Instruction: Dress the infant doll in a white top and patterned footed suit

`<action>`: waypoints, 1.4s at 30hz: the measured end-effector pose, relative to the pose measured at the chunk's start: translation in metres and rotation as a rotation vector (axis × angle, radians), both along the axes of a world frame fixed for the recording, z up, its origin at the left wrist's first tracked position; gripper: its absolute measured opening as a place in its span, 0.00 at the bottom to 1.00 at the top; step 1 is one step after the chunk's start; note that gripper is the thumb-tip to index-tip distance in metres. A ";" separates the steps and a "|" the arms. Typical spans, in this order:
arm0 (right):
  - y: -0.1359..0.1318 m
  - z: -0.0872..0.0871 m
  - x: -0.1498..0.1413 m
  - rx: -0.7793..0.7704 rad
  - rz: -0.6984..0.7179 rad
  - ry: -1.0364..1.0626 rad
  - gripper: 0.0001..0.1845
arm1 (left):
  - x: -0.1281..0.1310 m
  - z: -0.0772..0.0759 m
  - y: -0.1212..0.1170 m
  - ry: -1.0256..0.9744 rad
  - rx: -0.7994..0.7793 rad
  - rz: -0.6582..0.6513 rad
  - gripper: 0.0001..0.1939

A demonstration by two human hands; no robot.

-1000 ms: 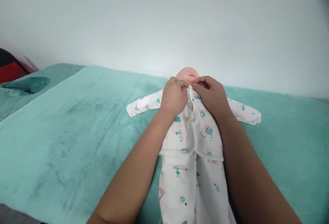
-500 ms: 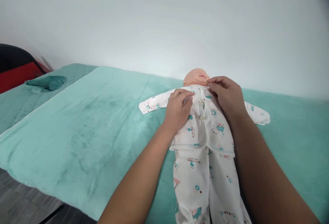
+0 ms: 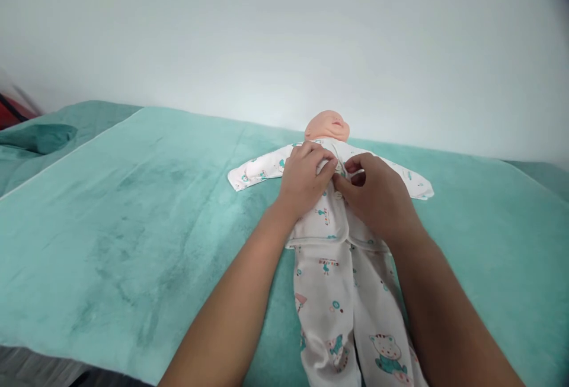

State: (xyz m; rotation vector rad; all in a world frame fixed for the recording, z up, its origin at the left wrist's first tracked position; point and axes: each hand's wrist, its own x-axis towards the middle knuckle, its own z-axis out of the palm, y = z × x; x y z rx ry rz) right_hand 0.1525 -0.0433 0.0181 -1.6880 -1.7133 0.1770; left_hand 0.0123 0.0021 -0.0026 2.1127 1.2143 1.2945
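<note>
A baby doll (image 3: pixel 326 125) lies on its back, its sleeves spread to both sides. It wears a white printed baby shirt (image 3: pixel 317 221) with buttons down the front and matching baby pants (image 3: pixel 326 298). My left hand (image 3: pixel 306 176) rests on the chest, thumb and fingers closed on the shirt's front edge. From the other side my right hand (image 3: pixel 377 194) pinches the front opening by the upper button. One button (image 3: pixel 338 195) shows just below the fingertips. The fingers partly hide the upper button and the cloth between them.
A soft green cover (image 3: pixel 155 227) spreads under the doll, its front edge hanging over grey flooring at the lower left. Behind stands a white wall (image 3: pixel 222 37). Bunched green fabric (image 3: pixel 42 138) and something red (image 3: pixel 11 111) are at the far left.
My right hand has moved down from the doll's collar to the shirt buttons. My left hand stays on the chest, its fingers now closer to the buttons. The view has shifted slightly.
</note>
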 end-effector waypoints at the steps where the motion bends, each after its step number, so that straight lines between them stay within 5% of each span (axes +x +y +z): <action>1: -0.002 -0.001 0.000 0.015 -0.004 0.008 0.08 | 0.000 0.000 0.000 -0.019 -0.013 -0.009 0.07; 13: 0.007 -0.010 0.020 -0.027 0.064 0.563 0.11 | -0.002 0.003 -0.001 -0.199 -0.194 -0.134 0.06; 31: 0.004 -0.006 0.019 -0.099 0.168 0.516 0.14 | 0.002 0.008 -0.006 -0.138 -0.216 -0.101 0.12; 42: 0.005 -0.007 0.018 -0.105 0.235 0.397 0.16 | 0.009 0.012 -0.010 -0.155 -0.271 -0.032 0.06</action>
